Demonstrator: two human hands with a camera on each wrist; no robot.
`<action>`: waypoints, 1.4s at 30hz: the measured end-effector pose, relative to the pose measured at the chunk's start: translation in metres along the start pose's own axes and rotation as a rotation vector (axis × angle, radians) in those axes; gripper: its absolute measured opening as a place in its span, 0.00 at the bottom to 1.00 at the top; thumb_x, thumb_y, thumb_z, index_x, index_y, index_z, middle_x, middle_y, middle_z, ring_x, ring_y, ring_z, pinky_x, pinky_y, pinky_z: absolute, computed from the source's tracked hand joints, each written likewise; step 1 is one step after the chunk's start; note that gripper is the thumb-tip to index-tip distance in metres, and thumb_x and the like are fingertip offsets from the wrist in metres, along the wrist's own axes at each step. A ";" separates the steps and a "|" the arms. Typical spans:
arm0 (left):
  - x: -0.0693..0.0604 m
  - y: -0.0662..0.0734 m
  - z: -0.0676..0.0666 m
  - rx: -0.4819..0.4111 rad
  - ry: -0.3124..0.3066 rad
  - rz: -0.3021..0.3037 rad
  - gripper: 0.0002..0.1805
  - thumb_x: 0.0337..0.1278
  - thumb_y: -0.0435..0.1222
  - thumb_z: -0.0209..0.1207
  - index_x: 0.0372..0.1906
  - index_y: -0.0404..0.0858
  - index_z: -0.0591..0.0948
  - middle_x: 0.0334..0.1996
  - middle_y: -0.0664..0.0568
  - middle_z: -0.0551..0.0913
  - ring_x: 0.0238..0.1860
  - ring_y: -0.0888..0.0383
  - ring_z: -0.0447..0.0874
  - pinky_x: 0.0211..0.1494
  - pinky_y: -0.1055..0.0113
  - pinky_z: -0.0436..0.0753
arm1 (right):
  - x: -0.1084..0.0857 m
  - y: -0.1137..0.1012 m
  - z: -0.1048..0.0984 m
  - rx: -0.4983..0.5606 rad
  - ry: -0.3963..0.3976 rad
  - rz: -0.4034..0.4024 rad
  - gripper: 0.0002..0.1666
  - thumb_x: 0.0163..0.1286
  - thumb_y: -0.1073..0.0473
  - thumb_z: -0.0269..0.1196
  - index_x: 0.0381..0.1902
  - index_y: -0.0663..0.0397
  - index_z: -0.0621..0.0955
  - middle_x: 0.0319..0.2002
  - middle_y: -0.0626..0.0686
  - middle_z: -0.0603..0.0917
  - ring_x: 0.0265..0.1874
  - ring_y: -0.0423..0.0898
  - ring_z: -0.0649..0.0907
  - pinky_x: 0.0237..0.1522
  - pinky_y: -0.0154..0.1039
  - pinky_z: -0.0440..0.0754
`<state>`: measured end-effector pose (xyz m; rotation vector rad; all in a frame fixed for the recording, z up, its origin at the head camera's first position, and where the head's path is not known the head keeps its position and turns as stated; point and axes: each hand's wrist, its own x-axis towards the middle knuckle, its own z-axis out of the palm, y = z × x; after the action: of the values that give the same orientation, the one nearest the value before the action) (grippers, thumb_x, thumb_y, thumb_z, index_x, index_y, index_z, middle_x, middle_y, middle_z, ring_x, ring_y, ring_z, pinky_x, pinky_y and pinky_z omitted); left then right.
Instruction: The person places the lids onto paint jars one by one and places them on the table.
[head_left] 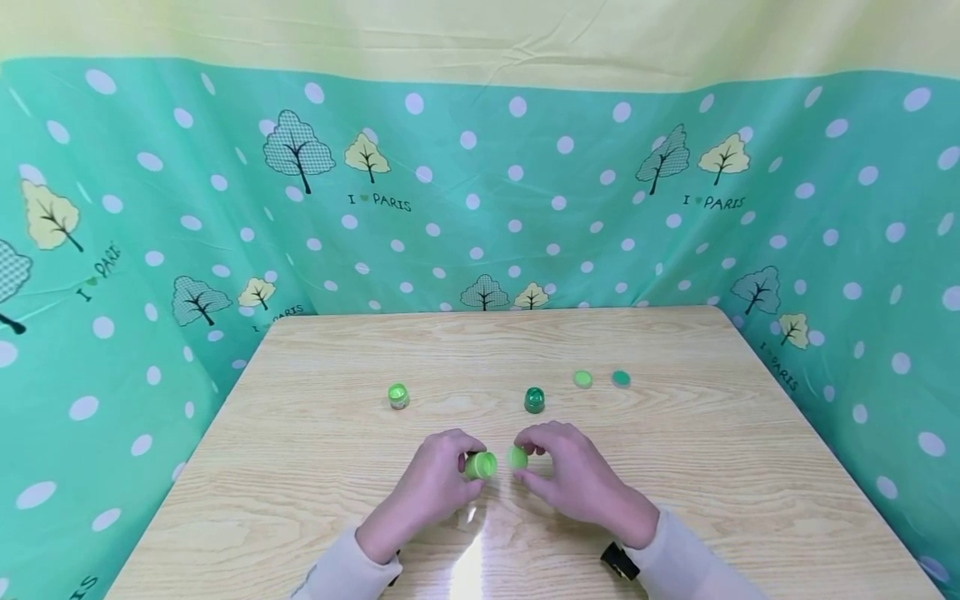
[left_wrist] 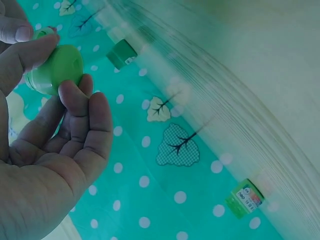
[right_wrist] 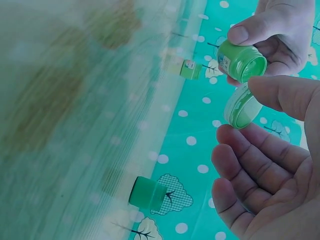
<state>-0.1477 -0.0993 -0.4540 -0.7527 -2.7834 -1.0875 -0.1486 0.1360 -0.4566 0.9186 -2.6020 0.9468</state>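
My left hand [head_left: 438,477] grips a small light-green paint jar [head_left: 480,465], tipped so its uncovered mouth faces right. In the right wrist view that jar [right_wrist: 239,59] shows green paint inside and a label on its side. Just to the right, my right hand [head_left: 576,473] pinches a round light-green lid [right_wrist: 242,106] between thumb and fingers. A small gap separates lid and jar in the head view. Beyond the hands stand a light-green jar [head_left: 398,396] on the left and a dark-green jar [head_left: 534,400] nearer the middle.
Two loose lids, one light green [head_left: 582,379] and one dark green [head_left: 621,379], lie at the back right of the wooden table [head_left: 322,367]. A teal dotted curtain [head_left: 517,217] hangs behind and around the table.
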 end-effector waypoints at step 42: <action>0.011 0.004 0.005 0.046 0.011 0.004 0.16 0.40 0.27 0.76 0.40 0.35 0.89 0.34 0.53 0.85 0.30 0.64 0.77 0.32 0.74 0.78 | 0.011 -0.005 0.008 0.032 0.028 -0.079 0.19 0.56 0.58 0.79 0.45 0.49 0.86 0.37 0.41 0.85 0.36 0.45 0.83 0.41 0.37 0.79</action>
<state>-0.1550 -0.0893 -0.4526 -0.7443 -2.7868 -1.0196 -0.1540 0.1229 -0.4555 1.0010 -2.5149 0.9754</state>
